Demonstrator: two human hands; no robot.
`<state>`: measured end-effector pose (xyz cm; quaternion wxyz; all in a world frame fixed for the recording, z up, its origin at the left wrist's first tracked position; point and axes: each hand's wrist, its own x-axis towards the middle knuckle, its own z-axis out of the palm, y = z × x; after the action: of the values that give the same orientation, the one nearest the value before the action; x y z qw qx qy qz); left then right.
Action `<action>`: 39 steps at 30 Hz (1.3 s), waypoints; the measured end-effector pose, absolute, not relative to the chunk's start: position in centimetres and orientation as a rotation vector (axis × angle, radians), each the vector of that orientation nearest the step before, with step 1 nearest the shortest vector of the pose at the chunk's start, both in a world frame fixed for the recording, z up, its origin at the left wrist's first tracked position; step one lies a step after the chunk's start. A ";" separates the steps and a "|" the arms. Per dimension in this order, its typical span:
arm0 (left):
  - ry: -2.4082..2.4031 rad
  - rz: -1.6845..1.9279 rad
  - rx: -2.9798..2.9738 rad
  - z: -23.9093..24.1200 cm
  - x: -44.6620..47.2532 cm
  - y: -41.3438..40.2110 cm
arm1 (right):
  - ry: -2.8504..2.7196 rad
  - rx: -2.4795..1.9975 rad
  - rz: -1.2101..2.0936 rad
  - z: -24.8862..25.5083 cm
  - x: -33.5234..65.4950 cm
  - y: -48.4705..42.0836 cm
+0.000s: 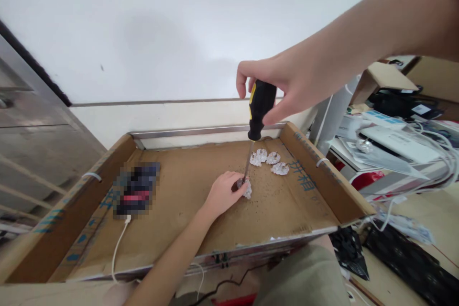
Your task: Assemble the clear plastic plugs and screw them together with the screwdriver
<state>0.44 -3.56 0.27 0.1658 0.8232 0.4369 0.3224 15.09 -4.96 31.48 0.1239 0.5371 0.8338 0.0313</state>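
Note:
My right hand [274, 88] is closed around the black and yellow handle of a screwdriver [261, 110], held nearly upright. The shaft runs down to a small clear plastic piece [247, 190] on the cardboard. My left hand [226, 192] pinches that clear piece from the left, fingers close to the screwdriver's tip. The exact contact of the tip is hidden by the fingers. Just beyond lie several similar clear pieces [279, 168] with metal pins pointing up. Dark specks are scattered on the cardboard around them.
The cardboard-lined tray [179, 177] has raised side walls. At its left lies a blurred-out phone [138, 189] with a white cable [118, 244]. A white wall [143, 48] stands behind. To the right, a shelf holds papers, a white device [399, 143] and cables.

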 end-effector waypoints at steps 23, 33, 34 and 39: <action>1.219 0.956 2.376 0.5 0.4 -3.8 | 2.380 1.607 0.551 30.7 15.7 -5.1; 1.227 0.933 2.375 0.5 0.4 -3.7 | 2.378 1.593 0.296 31.1 15.4 -6.0; 1.229 0.930 2.376 0.4 0.4 -3.7 | 2.371 1.599 0.239 31.1 15.4 -5.9; 1.235 0.918 2.386 0.2 0.4 -3.6 | 2.338 1.725 0.448 30.7 15.0 -6.3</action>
<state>0.41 -3.55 0.21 0.1507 0.8309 0.4299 0.3196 15.03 -6.26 30.69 0.1010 0.5837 0.7913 0.1516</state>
